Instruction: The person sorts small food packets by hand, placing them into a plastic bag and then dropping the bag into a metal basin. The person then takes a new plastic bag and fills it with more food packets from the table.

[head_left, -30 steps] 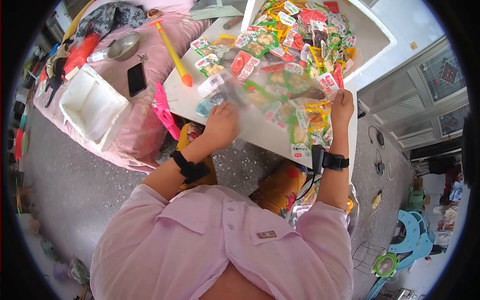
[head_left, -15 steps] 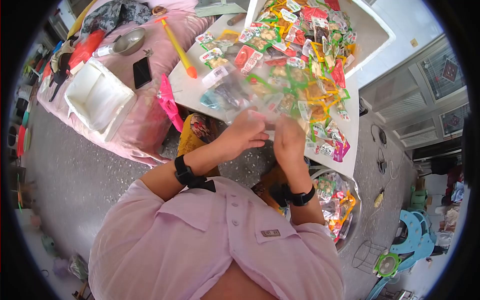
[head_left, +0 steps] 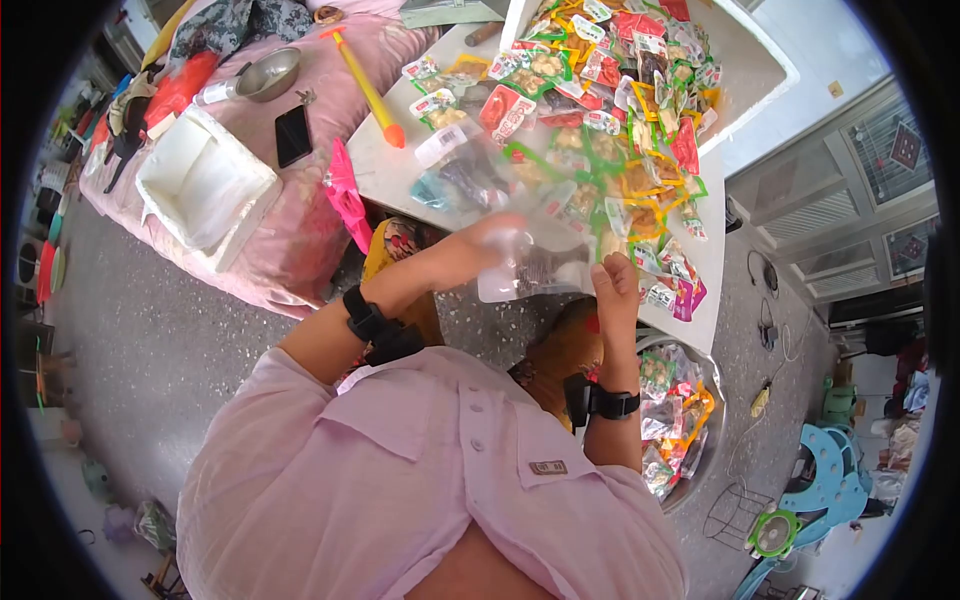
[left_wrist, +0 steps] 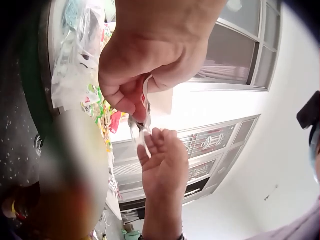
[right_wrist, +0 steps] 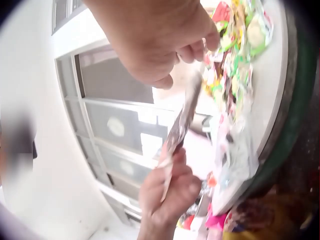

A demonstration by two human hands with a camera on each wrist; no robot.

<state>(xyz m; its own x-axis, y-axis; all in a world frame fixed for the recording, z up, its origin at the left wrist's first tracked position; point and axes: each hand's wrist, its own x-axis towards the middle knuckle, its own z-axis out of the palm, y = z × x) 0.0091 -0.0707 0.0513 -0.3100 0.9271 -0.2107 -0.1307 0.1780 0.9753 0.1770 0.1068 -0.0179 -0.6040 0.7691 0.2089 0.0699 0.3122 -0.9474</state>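
Note:
In the head view, a clear flat packet (head_left: 540,268) with dark contents is held above the table's near edge. My left hand (head_left: 490,245) pinches one end of it; the left wrist view shows thumb and fingers closed on the packet (left_wrist: 145,97). At the packet's other end is my right hand (head_left: 617,283), with fingers loosely bent. A gap shows between its thumb and fingers in the right wrist view, where the packet's end (right_wrist: 194,82) blurs close below the fingertips. Beyond lie a clear plastic bag (head_left: 455,165) and several snack packets (head_left: 640,180).
A white foam box (head_left: 765,85) full of packets tips toward the table (head_left: 700,310). Below the right forearm, a metal basin (head_left: 715,430) holds more packets. On the pink bed are an empty foam box (head_left: 205,185), a phone (head_left: 293,136) and a pan (head_left: 270,75).
My right hand reached a packet at the table's right side, then brought it to my left hand. Now my left hand holds it, and the right hand has moved slightly right to its other end.

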